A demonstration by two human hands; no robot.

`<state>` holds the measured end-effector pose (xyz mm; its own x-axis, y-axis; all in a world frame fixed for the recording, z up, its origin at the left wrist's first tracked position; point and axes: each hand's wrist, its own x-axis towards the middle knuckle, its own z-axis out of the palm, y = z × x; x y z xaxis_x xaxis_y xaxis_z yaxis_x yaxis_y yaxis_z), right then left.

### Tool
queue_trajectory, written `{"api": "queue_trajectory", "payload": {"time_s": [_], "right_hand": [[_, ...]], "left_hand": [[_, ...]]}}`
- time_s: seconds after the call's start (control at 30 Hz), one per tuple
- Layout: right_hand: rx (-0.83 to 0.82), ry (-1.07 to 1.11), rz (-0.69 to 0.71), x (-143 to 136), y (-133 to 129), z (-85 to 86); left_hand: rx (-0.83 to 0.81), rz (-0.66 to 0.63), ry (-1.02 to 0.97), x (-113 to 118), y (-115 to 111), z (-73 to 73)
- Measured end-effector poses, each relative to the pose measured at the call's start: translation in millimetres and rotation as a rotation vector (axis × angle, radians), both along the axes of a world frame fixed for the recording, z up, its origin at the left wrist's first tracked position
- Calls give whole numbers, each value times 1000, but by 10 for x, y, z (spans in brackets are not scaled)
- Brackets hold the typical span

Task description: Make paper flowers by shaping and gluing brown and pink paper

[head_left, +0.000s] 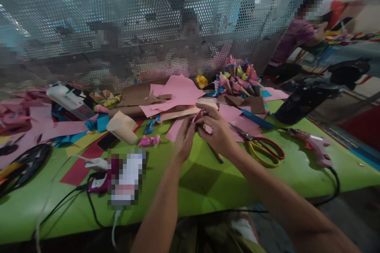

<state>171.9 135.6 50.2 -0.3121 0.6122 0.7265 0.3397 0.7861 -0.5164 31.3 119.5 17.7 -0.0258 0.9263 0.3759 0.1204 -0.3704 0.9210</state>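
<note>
Over the middle of the green table (208, 197), my left hand (184, 136) and my right hand (214, 126) meet around a small folded pink paper piece (197, 116). The fingers of both hands are closed on it, and they cover part of it. Below the hands a thin dark stick (218, 155) lies on the table. Scissors (265, 150) with red and yellow handles rest just right of my right hand. Behind the hands are large pink paper sheets (181, 91) and brown paper (133, 93).
A pink glue gun (316, 146) and a black bottle (305, 101) stand or lie at the right. Small paper bouquets (237, 81) are at the back. A phone (129, 180), power strip (101, 182) and cables occupy the left. A person (297, 39) sits beyond.
</note>
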Motion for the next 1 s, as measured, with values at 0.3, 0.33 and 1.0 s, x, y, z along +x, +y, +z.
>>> {"api": "queue_trajectory", "payload": {"time_s": [0.3,0.33,1.0], "right_hand": [[-16,6,4,-4,-18,19],[-14,11,5,-5,-21,22],[-26,57,50,10,-77,52]], "left_hand": [[-8,-4,-22,21,-21,54],[-9,-3,-30,23,-23,50],[-44,58,-95,-19,21,-92]]}}
